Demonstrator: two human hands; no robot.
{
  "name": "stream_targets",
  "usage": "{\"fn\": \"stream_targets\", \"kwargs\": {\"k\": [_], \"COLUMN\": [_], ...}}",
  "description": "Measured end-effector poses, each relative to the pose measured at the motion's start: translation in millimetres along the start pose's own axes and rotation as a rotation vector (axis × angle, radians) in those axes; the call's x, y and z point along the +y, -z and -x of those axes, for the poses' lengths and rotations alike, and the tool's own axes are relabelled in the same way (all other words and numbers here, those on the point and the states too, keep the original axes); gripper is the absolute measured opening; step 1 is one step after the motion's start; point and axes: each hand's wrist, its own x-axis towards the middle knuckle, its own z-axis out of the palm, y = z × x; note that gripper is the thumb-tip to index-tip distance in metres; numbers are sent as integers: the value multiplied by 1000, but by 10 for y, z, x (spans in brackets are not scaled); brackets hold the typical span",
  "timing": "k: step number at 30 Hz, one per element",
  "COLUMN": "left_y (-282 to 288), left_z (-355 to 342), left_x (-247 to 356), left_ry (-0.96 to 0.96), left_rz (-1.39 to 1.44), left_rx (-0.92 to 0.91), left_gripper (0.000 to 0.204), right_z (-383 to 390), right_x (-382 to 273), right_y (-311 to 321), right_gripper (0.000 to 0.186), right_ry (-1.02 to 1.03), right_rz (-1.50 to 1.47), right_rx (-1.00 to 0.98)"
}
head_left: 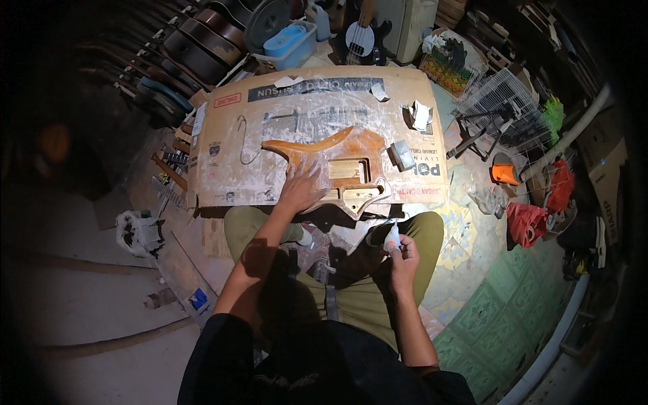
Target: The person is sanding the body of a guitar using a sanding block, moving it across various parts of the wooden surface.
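Note:
A brown wooden electric guitar body (347,145) with bare routed cavities lies flat on a dusty cardboard sheet (223,169). My left hand (302,185) rests on its left part, fingers spread. Over my right knee, off the guitar's near edge, my right hand (403,256) pinches a small whitish tapered thing (393,235) with an orange spot by the fingers. Its exact kind is too small to make out. A grey block (403,155) sits close to the guitar's right side. Left of the body lies a bent wire (244,142).
White scraps (380,92) and a folded piece of paper (421,116) lie on the cardboard. Several guitars (196,44) lean at the back left, near a blue tub (287,44). Wire racks (503,101) and red bags (526,223) stand right. A plastic bag (140,233) lies left.

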Motion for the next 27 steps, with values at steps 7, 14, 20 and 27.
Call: {"fn": "stream_targets", "kwargs": {"k": [7, 14, 20, 27], "left_y": [35, -18, 19, 22], "left_z": [69, 26, -5, 95], "left_x": [125, -33, -8, -17], "left_ry": [53, 180, 117, -5], "left_rz": [-90, 52, -31, -35], "left_rx": [-96, 21, -87, -94], "left_gripper": [86, 97, 101, 93], "right_z": [41, 74, 74, 72], "right_x": [-8, 0, 3, 23], "right_y": [-25, -61, -91, -101], "right_gripper": [21, 20, 18, 20], "right_ry": [5, 9, 5, -22], "right_rz": [72, 31, 105, 84], "right_rx": [-10, -25, -17, -44]}}
